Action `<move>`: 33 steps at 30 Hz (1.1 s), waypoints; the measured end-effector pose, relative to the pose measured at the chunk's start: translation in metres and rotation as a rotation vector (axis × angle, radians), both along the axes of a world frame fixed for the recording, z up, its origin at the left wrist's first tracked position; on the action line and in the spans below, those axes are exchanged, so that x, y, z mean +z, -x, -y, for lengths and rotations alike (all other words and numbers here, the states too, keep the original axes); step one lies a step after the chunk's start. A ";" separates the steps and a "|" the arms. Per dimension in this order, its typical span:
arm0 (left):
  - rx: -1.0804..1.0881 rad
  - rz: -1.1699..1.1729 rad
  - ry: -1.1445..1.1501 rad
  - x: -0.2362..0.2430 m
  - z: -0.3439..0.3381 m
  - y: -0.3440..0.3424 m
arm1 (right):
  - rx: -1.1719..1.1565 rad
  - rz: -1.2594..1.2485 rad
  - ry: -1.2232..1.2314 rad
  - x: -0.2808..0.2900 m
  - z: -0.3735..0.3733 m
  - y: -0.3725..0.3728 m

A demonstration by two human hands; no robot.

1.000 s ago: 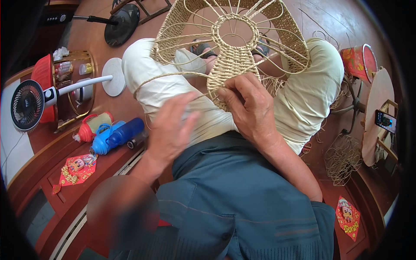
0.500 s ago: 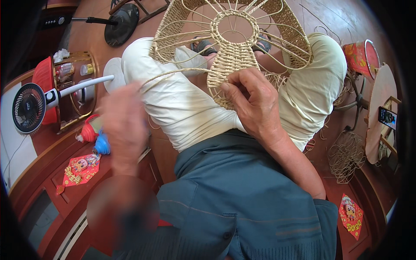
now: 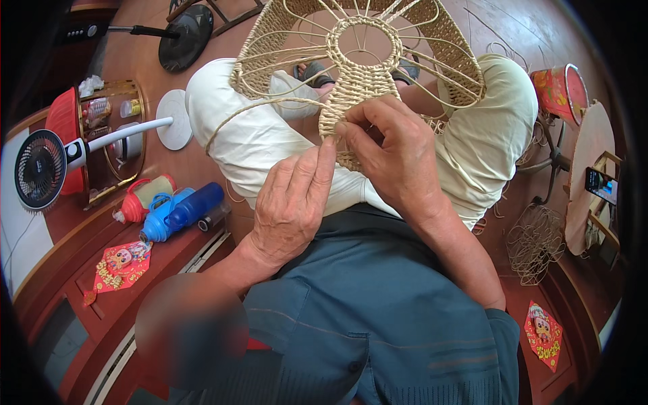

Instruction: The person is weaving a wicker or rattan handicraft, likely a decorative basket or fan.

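A woven piece of tan twisted cord (image 3: 368, 88) lies between my knees, with a round ring and wire spokes fanning out to woven side walls. Its narrow woven neck points toward me. My right hand (image 3: 398, 152) pinches the near left edge of that neck between thumb and forefinger. Against the same edge, my left hand (image 3: 297, 196) presses its fingertips, fingers straight and held together; its thumb is hidden. From the neck's left side a loose strand of cord (image 3: 250, 108) arcs over my left thigh.
At left stand a small fan (image 3: 42, 169), a glass-sided cart (image 3: 115, 145), and red and blue bottles (image 3: 192, 206) on the floor. To the right are a red bucket (image 3: 560, 91), a tangle of cord (image 3: 536, 243), and a phone (image 3: 601, 185) by a round board (image 3: 586, 162).
My left hand has come in from the left to the woven neck, and the strand it drew out now hangs loose. My right hand stays at the edge, shifted slightly.
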State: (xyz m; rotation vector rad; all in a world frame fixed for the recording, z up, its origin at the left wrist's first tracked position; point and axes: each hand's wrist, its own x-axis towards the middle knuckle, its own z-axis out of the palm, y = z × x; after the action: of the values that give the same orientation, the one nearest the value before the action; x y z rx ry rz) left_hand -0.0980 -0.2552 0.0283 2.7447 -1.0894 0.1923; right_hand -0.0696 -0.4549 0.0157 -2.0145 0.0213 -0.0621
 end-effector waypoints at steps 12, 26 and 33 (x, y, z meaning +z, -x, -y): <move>0.088 -0.247 0.250 -0.002 0.006 -0.001 | 0.025 -0.030 0.017 0.002 -0.001 -0.001; 0.140 -0.631 0.303 0.006 0.010 -0.019 | -0.245 -0.577 -0.636 -0.014 0.045 0.061; 0.258 -0.837 0.319 0.004 0.014 -0.024 | -0.001 -0.661 -1.265 -0.019 0.040 0.040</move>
State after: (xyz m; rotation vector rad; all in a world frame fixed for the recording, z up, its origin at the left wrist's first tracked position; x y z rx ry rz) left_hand -0.0738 -0.2693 0.0324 2.2724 -0.4278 -0.6357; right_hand -0.1095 -0.4944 -0.0038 -0.6998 0.3818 0.5016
